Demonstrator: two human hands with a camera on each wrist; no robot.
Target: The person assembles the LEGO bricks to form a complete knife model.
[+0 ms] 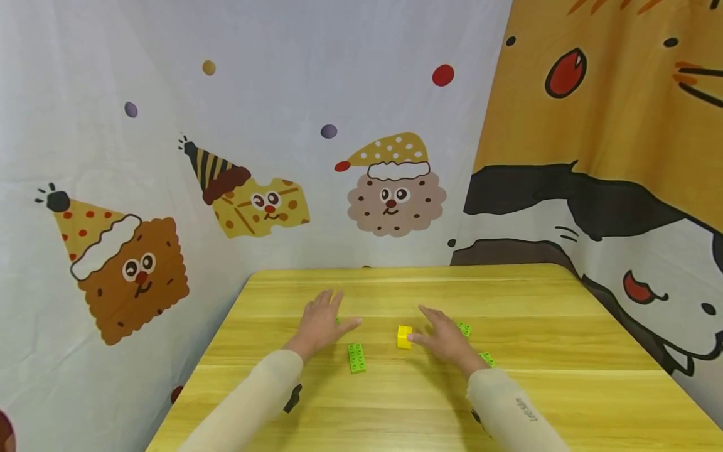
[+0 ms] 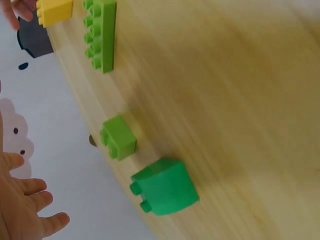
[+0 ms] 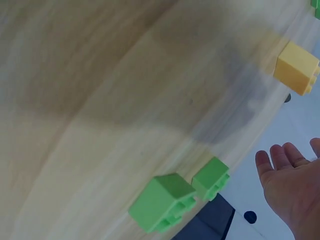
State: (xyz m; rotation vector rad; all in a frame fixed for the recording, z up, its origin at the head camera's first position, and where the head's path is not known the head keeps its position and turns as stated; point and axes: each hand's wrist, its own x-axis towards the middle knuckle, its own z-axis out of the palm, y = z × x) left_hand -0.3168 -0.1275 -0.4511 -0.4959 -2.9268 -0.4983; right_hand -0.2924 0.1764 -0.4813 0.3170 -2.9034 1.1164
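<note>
- L hand (image 1: 323, 323): fingers held spread; lt-green brick (image 1: 356, 358) seen at approx 4-5 o'clock.
- R hand (image 1: 446, 340): fingers held spread; ylw block (image 1: 403, 336) seen nr, 9 o'clock, on worktop (image 1: 373, 414).

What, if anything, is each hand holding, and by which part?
Nothing is held: the left hand and right hand are both empty, and the yellow block near the latter sits ungripped.
</note>
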